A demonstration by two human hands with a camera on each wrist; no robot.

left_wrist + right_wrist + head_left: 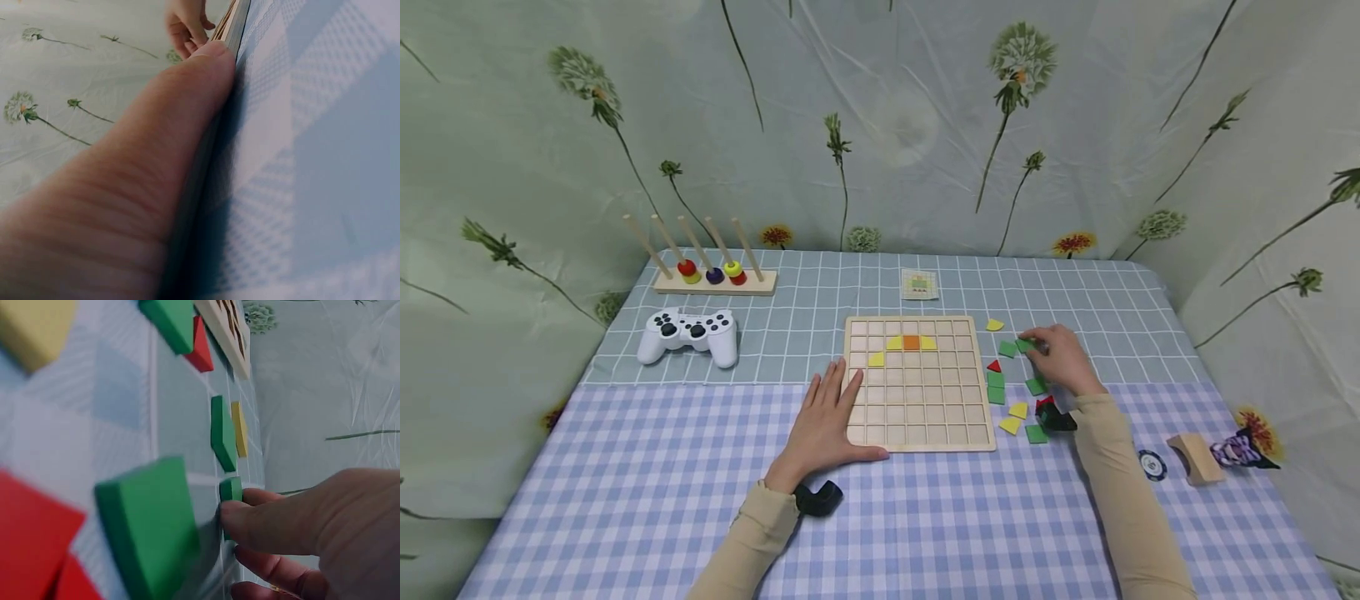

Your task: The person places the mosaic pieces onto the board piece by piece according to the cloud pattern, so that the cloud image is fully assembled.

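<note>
A wooden grid board (pixel 917 417) lies mid-table, with yellow pieces (pixel 876 359) and an orange square (pixel 911 342) in its upper cells. My left hand (pixel 829 421) is spread flat at the board's lower left corner, its thumb (pixel 181 94) along the near edge. Right of the board, my right hand (pixel 1058 357) pinches a green tile (pixel 230 489) between thumb and fingers, low over the cloth. Around it lie other green tiles (pixel 1036 433), yellow pieces (pixel 1010 425) and a red triangle (pixel 994 366). The right wrist partly covers more red (pixel 31 531).
A small pattern card (pixel 919 284) lies behind the board. At the left are a white game controller (pixel 688 335) and a peg stand (pixel 715 285) with coloured beads. A poker chip (pixel 1152 465), a wooden arch block (pixel 1197 458) and a purple figure (pixel 1240 450) sit far right.
</note>
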